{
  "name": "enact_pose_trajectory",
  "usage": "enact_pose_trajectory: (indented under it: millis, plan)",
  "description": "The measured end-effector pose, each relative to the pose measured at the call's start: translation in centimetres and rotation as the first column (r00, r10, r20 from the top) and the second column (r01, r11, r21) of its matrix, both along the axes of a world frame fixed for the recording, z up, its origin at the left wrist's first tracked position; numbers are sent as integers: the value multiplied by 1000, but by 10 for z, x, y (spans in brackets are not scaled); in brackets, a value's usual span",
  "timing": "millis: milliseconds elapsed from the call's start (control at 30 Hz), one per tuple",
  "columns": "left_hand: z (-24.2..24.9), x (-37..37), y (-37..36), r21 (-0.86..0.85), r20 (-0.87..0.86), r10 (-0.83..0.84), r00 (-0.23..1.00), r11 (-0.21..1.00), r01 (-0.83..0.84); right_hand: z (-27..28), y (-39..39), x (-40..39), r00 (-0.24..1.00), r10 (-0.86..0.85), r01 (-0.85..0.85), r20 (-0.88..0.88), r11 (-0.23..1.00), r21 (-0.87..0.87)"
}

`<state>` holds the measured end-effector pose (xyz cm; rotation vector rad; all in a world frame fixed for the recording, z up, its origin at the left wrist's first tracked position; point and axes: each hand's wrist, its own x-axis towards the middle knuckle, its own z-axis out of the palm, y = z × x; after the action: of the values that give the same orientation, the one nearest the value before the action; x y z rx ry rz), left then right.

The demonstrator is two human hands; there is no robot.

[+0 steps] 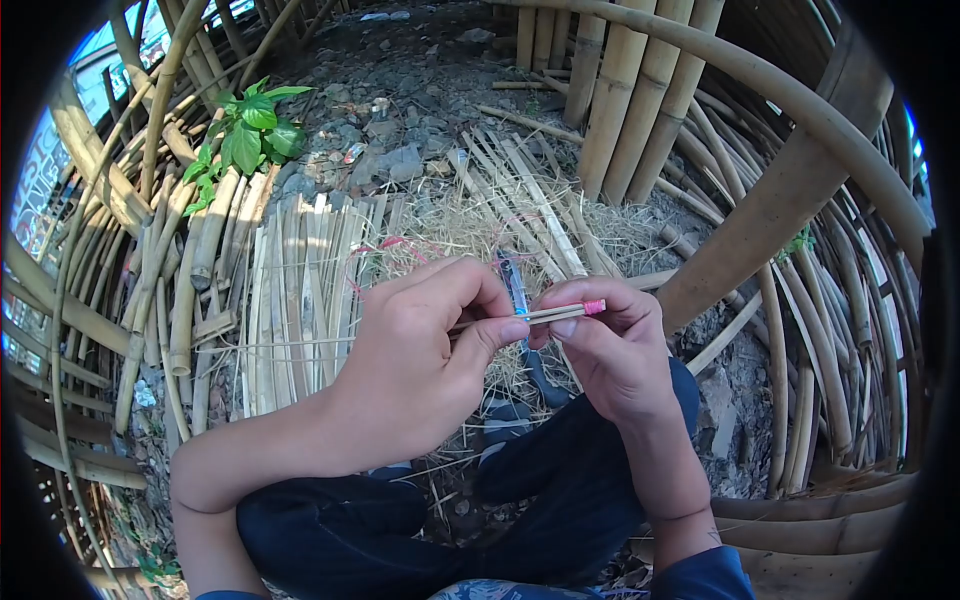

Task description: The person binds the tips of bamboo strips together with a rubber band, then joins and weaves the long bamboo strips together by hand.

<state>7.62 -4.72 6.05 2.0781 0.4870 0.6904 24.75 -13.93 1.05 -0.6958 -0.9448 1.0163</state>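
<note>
Pink-ended sticks (555,313) in both hands (420,330) (615,350)

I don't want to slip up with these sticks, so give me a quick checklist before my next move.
1. Right hand gripping the thin bamboo sticks near the pink band: ok.
2. Left hand pinching the sticks: ok, thumb and fingers closed on them.
3. Pink band around the stick ends: ok, it sits at the tip beyond the right fingers.
4. Band tight enough: cannot tell from this view.
5. Slim blade-like tool clear of the fingers: cannot tell; it shows between the hands, depth unclear.
</note>
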Motion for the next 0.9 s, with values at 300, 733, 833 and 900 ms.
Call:
enact_pose_trajectory:
  millis: [300, 733, 833, 900]
  plan:
    - [-2, 0, 3, 148, 47, 56, 997, 987, -63, 6, -3, -10, 990, 18, -33, -140, 994, -106]
    - [-10, 6, -1, 191, 112, 61, 992, 978, -82, 1, -8, -24, 966, -244, 253, 87, 960, -119]
    - [-11, 7, 1, 324, 131, 18, 991, 944, -60, 0, -8, -24, 959, -266, 276, 97, 954, -119]
    - [-21, 13, 5, 408, 219, -34, 975, 911, -60, -1, -9, -26, 959, -277, 284, 65, 948, -146]
